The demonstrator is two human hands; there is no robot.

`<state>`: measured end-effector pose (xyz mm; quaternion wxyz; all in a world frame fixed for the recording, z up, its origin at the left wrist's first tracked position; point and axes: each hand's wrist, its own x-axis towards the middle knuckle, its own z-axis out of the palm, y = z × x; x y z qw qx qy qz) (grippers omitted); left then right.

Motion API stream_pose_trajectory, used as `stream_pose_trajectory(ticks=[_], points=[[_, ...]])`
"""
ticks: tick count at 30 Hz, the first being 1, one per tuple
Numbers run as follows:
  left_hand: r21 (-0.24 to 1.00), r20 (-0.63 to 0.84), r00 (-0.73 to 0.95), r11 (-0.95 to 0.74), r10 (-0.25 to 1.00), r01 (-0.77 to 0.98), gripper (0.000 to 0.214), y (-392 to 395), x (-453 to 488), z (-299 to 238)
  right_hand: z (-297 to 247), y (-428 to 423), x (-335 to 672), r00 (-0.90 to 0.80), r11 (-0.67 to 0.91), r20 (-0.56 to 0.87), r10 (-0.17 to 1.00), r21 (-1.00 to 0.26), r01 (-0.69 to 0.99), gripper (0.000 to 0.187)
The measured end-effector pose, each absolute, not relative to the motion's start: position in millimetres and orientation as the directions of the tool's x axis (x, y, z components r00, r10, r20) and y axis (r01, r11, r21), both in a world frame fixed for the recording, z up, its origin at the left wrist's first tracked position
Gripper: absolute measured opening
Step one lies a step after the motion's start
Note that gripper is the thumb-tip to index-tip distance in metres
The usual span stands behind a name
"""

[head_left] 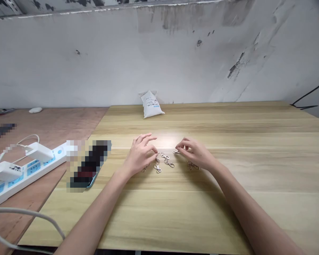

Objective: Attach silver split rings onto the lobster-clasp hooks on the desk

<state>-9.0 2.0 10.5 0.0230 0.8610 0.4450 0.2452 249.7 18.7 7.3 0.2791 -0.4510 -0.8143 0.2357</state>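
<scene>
My right hand [195, 153] pinches a small silver swivel clasp [176, 152] between thumb and fingertips, just above the wooden tabletop. Under that palm lie more metal clasps [192, 165], partly in its shadow. Across from it, my left hand [142, 154] has its fingers stretched apart, with the thumb tip close to the loose clasps. Between the hands, several silver clasps with rings [169, 163] are scattered, one of them nearest me [157, 168]. Another clasp [145, 168] is partly hidden beneath my left hand.
A white labelled plastic packet [152, 105] lies at the back, near the wall. To the left are a blurred-out phone [91, 166] and a white power strip [33, 170] with plugged-in chargers and cables. Black cables [305, 106] run at the far right corner.
</scene>
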Motion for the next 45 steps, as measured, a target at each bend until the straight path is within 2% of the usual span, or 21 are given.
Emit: stream_pose_trajectory(ticks=[4, 6, 11, 15, 17, 22, 28, 31, 37, 41, 45], points=[[0.356, 0.251, 0.553, -0.607, 0.794, 0.711, 0.010, 4, -14, 9, -4, 26, 260, -0.444, 0.490, 0.220, 0.869, -0.513, 0.705, 0.017], [0.370, 0.236, 0.552, -0.599, 0.800, 0.710, 0.015, 7, -21, 10, -7, 27, 259, -0.467, 0.520, 0.231, 0.854, -0.435, 0.735, 0.014], [0.289, 0.344, 0.324, -0.428, 0.881, 0.857, 0.019, 20, -49, 11, -11, 26, 251, -0.519, 0.591, 0.297, 0.802, -0.258, 0.765, 0.017], [0.235, 0.291, 0.397, -0.468, 0.870, 0.852, 0.019, 24, -56, 4, -13, 25, 247, -0.527, 0.591, 0.309, 0.792, -0.168, 0.789, 0.018], [0.226, 0.310, 0.401, -0.477, 0.862, 0.849, 0.019, 25, -52, 1, -13, 25, 245, -0.515, 0.578, 0.313, 0.798, -0.156, 0.801, 0.019], [0.192, 0.397, 0.335, -0.434, 0.854, 0.880, 0.020, 30, -40, -4, -11, 24, 240, -0.450, 0.523, 0.318, 0.835, -0.202, 0.828, 0.021], [0.185, 0.425, 0.352, -0.460, 0.834, 0.868, 0.015, 35, -38, -5, -11, 24, 241, -0.439, 0.511, 0.317, 0.841, -0.195, 0.837, 0.021], [0.275, 0.450, 0.320, -0.470, 0.834, 0.839, 0.014, 31, -35, -1, -11, 22, 239, -0.412, 0.498, 0.322, 0.853, -0.259, 0.828, 0.016], [0.534, 0.426, 0.222, -0.442, 0.877, 0.721, 0.009, 16, -17, 4, -11, 13, 224, -0.386, 0.513, 0.338, 0.858, -0.532, 0.674, 0.010], [0.641, 0.381, 0.230, -0.435, 0.895, 0.632, 0.012, 10, -6, 0, -14, 10, 216, -0.419, 0.585, 0.409, 0.811, -0.547, 0.598, 0.013], [0.670, 0.371, 0.252, -0.445, 0.894, 0.594, 0.010, 7, 0, -1, -16, 8, 213, -0.443, 0.633, 0.453, 0.774, -0.536, 0.559, 0.012]])
